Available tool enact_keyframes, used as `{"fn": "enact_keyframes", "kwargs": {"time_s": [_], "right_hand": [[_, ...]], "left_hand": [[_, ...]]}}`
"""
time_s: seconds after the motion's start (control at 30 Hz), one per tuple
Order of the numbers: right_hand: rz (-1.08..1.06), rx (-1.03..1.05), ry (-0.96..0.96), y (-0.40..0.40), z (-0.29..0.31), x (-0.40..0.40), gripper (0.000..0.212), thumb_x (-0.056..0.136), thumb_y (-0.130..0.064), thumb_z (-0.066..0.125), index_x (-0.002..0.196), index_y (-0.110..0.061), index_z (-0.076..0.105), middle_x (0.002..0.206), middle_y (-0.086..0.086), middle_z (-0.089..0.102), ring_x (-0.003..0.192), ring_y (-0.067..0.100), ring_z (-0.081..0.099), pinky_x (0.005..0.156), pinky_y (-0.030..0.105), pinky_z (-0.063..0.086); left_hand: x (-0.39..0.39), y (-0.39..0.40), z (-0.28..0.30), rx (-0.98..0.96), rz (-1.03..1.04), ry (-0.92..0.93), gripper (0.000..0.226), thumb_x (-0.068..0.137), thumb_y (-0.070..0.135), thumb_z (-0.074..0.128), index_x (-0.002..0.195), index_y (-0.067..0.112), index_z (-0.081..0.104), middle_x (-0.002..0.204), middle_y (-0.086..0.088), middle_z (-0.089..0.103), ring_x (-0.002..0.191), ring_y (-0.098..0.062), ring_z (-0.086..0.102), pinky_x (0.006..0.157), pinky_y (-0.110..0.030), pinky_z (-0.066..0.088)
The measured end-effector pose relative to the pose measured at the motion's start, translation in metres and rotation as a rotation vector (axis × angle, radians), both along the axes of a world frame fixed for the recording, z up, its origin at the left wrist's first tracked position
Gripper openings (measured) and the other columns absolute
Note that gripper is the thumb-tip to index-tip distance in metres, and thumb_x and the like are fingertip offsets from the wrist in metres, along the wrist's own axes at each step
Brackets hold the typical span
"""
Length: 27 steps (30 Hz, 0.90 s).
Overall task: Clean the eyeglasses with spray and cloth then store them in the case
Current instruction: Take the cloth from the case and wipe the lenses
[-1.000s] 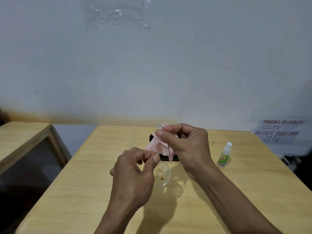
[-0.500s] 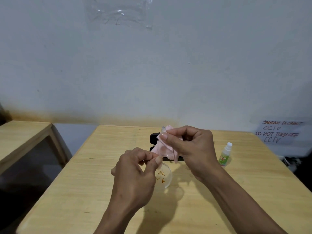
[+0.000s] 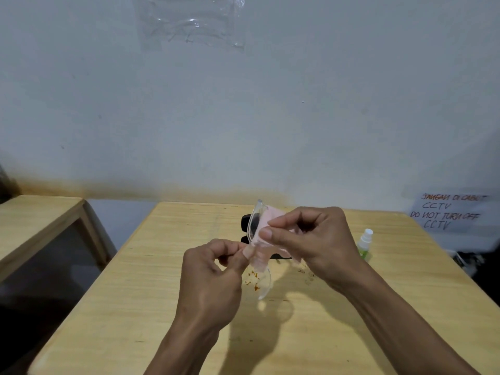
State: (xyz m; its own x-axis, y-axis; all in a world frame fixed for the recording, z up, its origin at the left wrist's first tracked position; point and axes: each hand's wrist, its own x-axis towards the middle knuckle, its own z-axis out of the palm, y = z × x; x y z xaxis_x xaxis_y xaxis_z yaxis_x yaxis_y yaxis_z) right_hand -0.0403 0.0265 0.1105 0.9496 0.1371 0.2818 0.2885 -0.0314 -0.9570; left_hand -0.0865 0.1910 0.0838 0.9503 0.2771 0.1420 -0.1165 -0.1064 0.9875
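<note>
Now the right hand [image 3: 311,239] sits higher and further right than it did a second ago, and the cloth [image 3: 266,217] has travelled with it: the pink fabric, earlier bunched low against the frame, is spread over the upper lens. The glasses [image 3: 259,255] have also turned, so that the clear rim of the upper lens stands out against the case [image 3: 247,226] behind it. The left hand [image 3: 213,272] has barely shifted. This reading suggests that wiping is under way on the upper lens and that the lower lens has yet to be treated; storage in the case is not yet near. Grip state: the right thumb and forefinger pinch the cloth onto the upper lens, with the other fingers curled; the left thumb and fingertips pinch the glasses near the bridge, fingers curled round. The glasses are held in the air between both hands, above the middle of the table [image 3: 135,293] and in front of the case, not touching either. Their frame is clear plastic and hard to trace. The lower lens hangs below the left thumb and carries scattered orange-brown specks. The case is black and lies on the table, mostly hidden; whether it is open cannot be told. The spray [image 3: 365,240] stands upright on the table, just right of the right hand, untouched.
</note>
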Motion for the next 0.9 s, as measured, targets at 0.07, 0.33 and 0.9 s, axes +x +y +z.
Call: {"fn": "enact_keyframes", "kwargs": {"time_s": [0.07, 0.33, 0.9], "right_hand": [[-0.016, -0.029, -0.017, -0.005, 0.002, 0.002, 0.013, 0.071, -0.005, 0.088, 0.078, -0.001, 0.078, 0.049, -0.01, 0.066, 0.041, -0.001, 0.054, 0.047, 0.015, 0.044], [-0.103, 0.098, -0.002, 0.012, 0.006, 0.01, 0.013, 0.071, -0.01, 0.089, 0.077, -0.004, 0.078, 0.059, -0.002, 0.073, 0.056, 0.009, 0.068, 0.067, 0.028, 0.059], [-0.112, 0.09, 0.02, 0.018, 0.012, 0.012, 0.021, 0.07, -0.015, 0.091, 0.079, -0.002, 0.077, 0.044, 0.001, 0.064, 0.059, 0.012, 0.068, 0.077, 0.033, 0.063]], "left_hand": [[0.0, 0.001, -0.001, 0.041, -0.005, -0.001, 0.014, 0.083, 0.028, 0.076, 0.07, 0.023, 0.076, 0.075, -0.009, 0.071, 0.065, -0.012, 0.06, 0.062, -0.045, 0.052], [0.002, -0.006, 0.002, 0.232, 0.067, -0.05, 0.016, 0.07, 0.052, 0.067, 0.076, 0.038, 0.073, 0.083, 0.018, 0.07, 0.086, -0.013, 0.066, 0.093, -0.059, 0.047], [0.006, -0.007, -0.002, 0.19, 0.113, -0.075, 0.013, 0.071, 0.051, 0.068, 0.073, 0.04, 0.074, 0.08, 0.016, 0.07, 0.081, -0.016, 0.066, 0.088, -0.062, 0.049]]}}
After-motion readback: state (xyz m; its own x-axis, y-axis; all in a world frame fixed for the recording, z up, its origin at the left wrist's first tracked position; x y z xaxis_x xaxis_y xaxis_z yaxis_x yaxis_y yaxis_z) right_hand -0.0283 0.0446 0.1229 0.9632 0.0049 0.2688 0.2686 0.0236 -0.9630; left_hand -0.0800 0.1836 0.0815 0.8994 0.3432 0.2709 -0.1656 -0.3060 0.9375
